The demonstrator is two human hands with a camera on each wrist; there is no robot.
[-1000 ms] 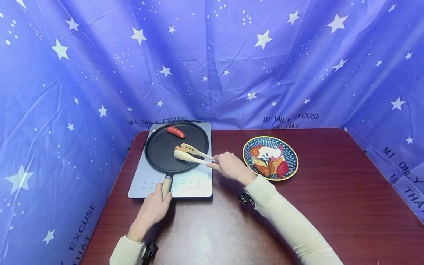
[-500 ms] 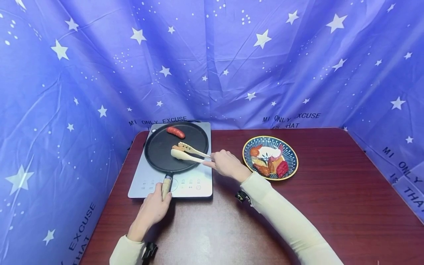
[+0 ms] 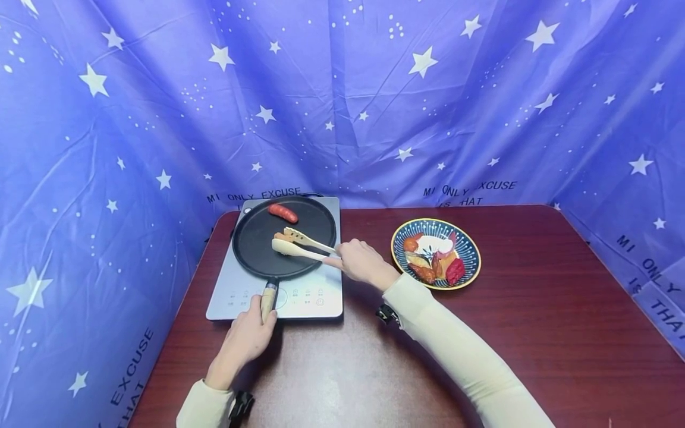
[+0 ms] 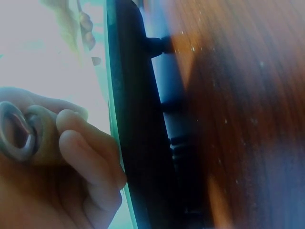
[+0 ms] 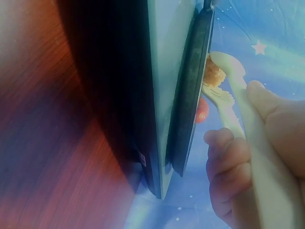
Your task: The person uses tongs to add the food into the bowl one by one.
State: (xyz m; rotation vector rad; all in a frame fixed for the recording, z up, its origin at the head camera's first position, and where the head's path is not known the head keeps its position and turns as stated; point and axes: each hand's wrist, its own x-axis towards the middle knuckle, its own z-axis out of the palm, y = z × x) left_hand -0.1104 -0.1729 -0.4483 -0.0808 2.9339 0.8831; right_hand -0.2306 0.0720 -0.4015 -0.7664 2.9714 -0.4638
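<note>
My left hand [image 3: 247, 336] grips the wooden handle [image 3: 269, 302] of a round black frying pan [image 3: 254, 241]; in the left wrist view its fingers [image 4: 88, 152] curl round the handle's ringed end. With my right hand [image 3: 364, 261] I hold cream-coloured tongs [image 3: 301, 252], thumb on one arm and fingers on the other. Between the tongs' tips, over the pan, is an orange-brown piece of food [image 5: 214, 74] with a rough, breaded-looking surface, mostly hidden in the head view. A red sausage [image 3: 283, 213] lies at the pan's far side, apart from the tongs.
Under the pan sits a silver induction cooker [image 3: 321, 303] on the dark red wooden table [image 3: 524, 333]. To the right stands a blue patterned plate [image 3: 471, 255] with several food pieces. A starry blue curtain [image 3: 342, 119] encloses the back and sides.
My right hand has moved a little to the left, carrying the tongs and the orange-brown piece across the pan. The left hand, pan and sausage stay in place.
</note>
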